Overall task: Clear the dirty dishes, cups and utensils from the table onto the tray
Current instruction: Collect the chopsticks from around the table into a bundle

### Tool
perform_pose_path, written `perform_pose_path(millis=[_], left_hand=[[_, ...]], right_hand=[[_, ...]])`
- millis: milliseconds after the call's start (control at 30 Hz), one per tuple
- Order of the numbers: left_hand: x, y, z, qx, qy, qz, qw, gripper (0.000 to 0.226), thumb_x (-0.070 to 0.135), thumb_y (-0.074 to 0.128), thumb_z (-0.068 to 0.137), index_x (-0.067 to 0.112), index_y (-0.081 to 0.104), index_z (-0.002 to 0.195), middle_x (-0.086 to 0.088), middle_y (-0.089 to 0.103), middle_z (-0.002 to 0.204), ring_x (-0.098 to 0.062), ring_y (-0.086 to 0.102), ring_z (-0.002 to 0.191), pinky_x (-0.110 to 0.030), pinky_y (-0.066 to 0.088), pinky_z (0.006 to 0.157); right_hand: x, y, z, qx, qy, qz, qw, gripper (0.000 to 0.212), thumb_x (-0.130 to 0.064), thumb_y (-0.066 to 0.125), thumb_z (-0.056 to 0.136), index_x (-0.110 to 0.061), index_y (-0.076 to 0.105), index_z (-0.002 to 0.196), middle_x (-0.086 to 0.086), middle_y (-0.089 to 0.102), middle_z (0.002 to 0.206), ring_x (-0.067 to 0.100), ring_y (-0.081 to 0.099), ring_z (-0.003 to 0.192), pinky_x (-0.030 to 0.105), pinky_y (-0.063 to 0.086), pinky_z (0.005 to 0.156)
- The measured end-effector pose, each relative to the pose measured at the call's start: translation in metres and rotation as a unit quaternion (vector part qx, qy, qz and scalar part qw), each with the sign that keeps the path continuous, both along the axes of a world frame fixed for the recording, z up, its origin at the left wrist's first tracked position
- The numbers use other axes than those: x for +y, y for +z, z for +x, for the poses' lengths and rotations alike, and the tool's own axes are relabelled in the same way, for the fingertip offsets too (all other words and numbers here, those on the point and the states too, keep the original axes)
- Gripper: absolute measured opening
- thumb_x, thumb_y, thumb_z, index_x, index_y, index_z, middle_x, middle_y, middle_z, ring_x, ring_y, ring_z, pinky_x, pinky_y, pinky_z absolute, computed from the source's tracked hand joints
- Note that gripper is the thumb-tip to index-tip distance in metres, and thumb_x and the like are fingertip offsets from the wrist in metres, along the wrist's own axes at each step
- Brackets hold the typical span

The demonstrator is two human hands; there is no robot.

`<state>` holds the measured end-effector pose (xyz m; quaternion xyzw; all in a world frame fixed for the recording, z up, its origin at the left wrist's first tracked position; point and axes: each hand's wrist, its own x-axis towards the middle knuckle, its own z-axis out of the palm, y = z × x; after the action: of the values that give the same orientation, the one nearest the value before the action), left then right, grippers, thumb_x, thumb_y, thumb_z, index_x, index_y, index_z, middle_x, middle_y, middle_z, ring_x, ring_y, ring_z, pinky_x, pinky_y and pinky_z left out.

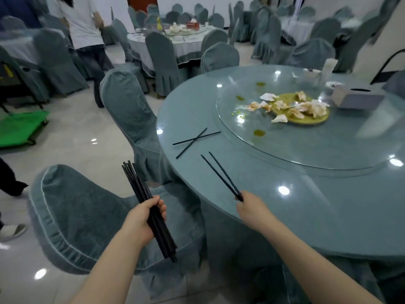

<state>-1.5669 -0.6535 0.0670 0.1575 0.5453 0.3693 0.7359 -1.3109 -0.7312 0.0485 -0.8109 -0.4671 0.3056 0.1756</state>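
Observation:
My left hand is closed around a bundle of black chopsticks, held over a covered chair beside the table. My right hand grips the near ends of a pair of black chopsticks whose tips point away over the round glass-topped table. Another pair of black chopsticks lies crossed on the table near its left edge. On the glass turntable sits a yellowish plate strewn with crumpled napkins and scraps. No tray is in view.
Two covered chairs stand against the table's left side. A grey tissue box and small dishes sit at the far right. A green cart stands on the floor at left. A person walks past other set tables.

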Motion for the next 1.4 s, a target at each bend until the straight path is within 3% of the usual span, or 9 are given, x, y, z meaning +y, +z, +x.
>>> perform_pose_path(millis=[233,467,633,767,867,967,1067,1200,1400], left_hand=[[0.043,0.014,-0.002,-0.074,0.008,0.009,0.997,0.008,0.009,0.050,0.096,0.007,0.057,0.094,-0.004,0.067,0.059,-0.013,0.066,0.049,-0.020,0.053,0.045],[0.102,0.001,0.005,-0.055,0.025,0.019,0.998,0.017,0.004,0.043,0.099,0.010,0.057,0.091,-0.007,0.073,0.067,-0.017,0.071,0.061,-0.030,0.051,0.065],[0.172,-0.013,0.014,-0.091,0.071,0.015,0.993,0.018,0.018,0.051,0.097,0.009,0.058,0.083,-0.007,0.068,0.063,-0.019,0.067,0.064,-0.028,0.056,0.057],[0.229,-0.017,0.030,-0.111,0.094,-0.011,0.989,0.034,0.025,0.058,0.093,0.007,0.064,0.065,-0.008,0.062,0.067,-0.021,0.065,0.060,-0.031,0.057,0.055],[0.266,-0.023,0.045,-0.045,0.137,-0.031,0.989,0.021,0.015,0.056,0.094,0.007,0.055,0.075,-0.006,0.055,0.066,-0.017,0.056,0.060,-0.031,0.054,0.054],[0.296,-0.031,0.056,0.018,0.149,-0.034,0.988,0.028,0.015,0.051,0.097,0.007,0.050,0.070,-0.003,0.054,0.046,-0.013,0.055,0.040,-0.028,0.049,0.052],[0.314,-0.038,0.059,0.042,0.150,-0.054,0.986,0.029,0.016,0.052,0.097,0.007,0.051,0.070,-0.004,0.056,0.046,-0.014,0.058,0.040,-0.027,0.051,0.046],[0.329,-0.048,0.052,0.048,0.171,-0.087,0.980,0.023,0.015,0.056,0.095,0.005,0.056,0.074,-0.006,0.059,0.057,-0.019,0.058,0.062,-0.033,0.049,0.061],[0.342,-0.059,0.038,0.061,0.198,-0.102,0.973,0.017,0.013,0.055,0.095,0.005,0.057,0.079,-0.006,0.056,0.070,-0.018,0.057,0.066,-0.032,0.049,0.065]], right_hand=[[0.052,0.047,-0.063,0.021,0.066,0.069,0.995,0.029,-0.019,0.034,0.098,-0.011,0.057,0.114,0.004,0.060,0.087,0.018,0.053,0.067,0.028,0.037,0.053],[0.125,0.039,-0.100,0.014,0.166,0.100,0.981,0.029,-0.015,0.042,0.096,-0.024,0.043,0.069,-0.010,0.048,0.066,0.011,0.046,0.062,0.026,0.030,0.051],[0.201,0.022,-0.108,0.016,0.240,0.100,0.965,0.019,-0.015,0.043,0.096,-0.016,0.059,0.105,0.006,0.060,0.101,0.023,0.058,0.092,0.032,0.047,0.078],[0.258,0.015,-0.099,-0.027,0.326,0.073,0.942,0.036,-0.016,0.044,0.097,-0.014,0.042,0.133,0.011,0.047,0.117,0.029,0.053,0.104,0.035,0.043,0.089],[0.291,0.011,-0.082,0.011,0.349,0.067,0.935,0.035,-0.032,0.043,0.099,-0.013,0.046,0.127,0.012,0.049,0.115,0.029,0.052,0.104,0.037,0.043,0.091],[0.325,-0.001,-0.057,0.073,0.265,0.084,0.958,0.033,-0.031,0.048,0.096,-0.008,0.059,0.118,0.011,0.058,0.108,0.024,0.055,0.100,0.034,0.042,0.092],[0.360,-0.025,-0.020,0.093,0.185,0.083,0.975,0.030,-0.022,0.052,0.093,-0.016,0.063,0.121,-0.003,0.060,0.097,0.011,0.055,0.086,0.017,0.039,0.080],[0.403,-0.066,0.017,0.023,0.166,0.065,0.984,0.033,-0.013,0.056,0.088,-0.015,0.064,0.120,0.004,0.065,0.108,0.017,0.059,0.098,0.019,0.038,0.084],[0.433,-0.110,0.040,-0.096,0.243,0.029,0.965,0.039,-0.014,0.055,0.090,-0.015,0.054,0.129,0.005,0.048,0.125,0.024,0.044,0.116,0.029,0.039,0.097]])
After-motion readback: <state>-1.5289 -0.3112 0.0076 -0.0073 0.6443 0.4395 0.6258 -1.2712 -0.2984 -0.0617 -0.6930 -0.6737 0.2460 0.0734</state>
